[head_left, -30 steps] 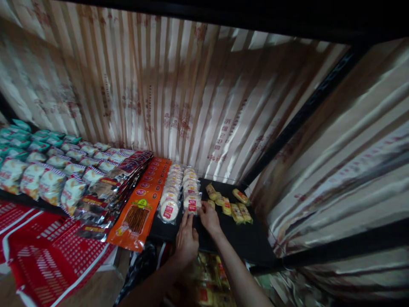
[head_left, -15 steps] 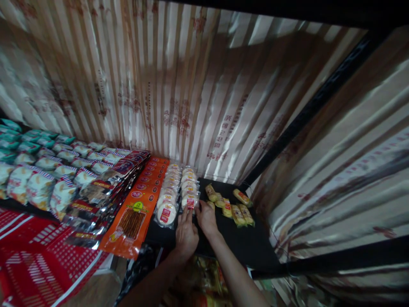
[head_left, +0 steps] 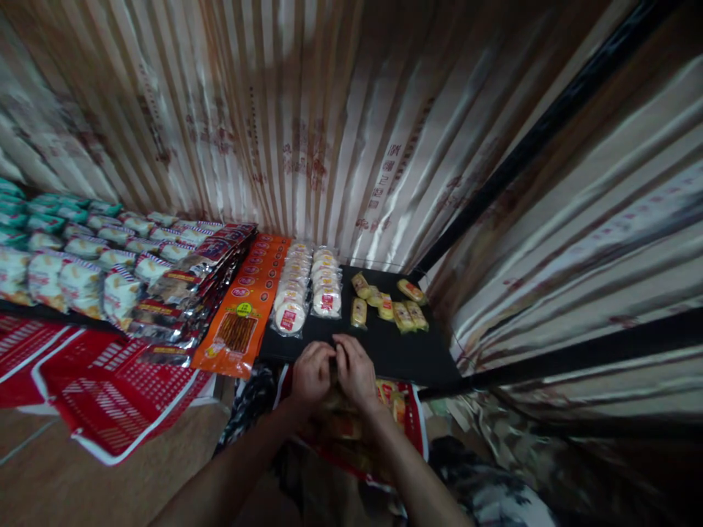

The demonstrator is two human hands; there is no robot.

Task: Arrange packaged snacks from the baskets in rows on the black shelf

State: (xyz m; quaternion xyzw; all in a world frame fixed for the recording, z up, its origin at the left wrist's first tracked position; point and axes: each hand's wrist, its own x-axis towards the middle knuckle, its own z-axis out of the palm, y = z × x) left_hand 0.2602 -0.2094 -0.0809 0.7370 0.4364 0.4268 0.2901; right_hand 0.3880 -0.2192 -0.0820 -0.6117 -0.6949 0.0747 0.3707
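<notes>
My left hand and my right hand meet at the front edge of a black shelf, fingers curled together over a red basket of small yellow snack packs below. What the fingers hold is hidden. Just beyond them on the shelf lie two rows of round white cakes in clear wrap. A loose cluster of yellow packs lies to the right of the cakes.
Left of the cakes are orange packets, dark red-labelled packets and rows of white and green snack bags. Red baskets sit lower left. Striped cloth backs the shelf, and black frame bars run at right.
Both hands pulled back from the front cake packet to the shelf's front edge, above the basket. The view tilted down, showing more floor and basket.
</notes>
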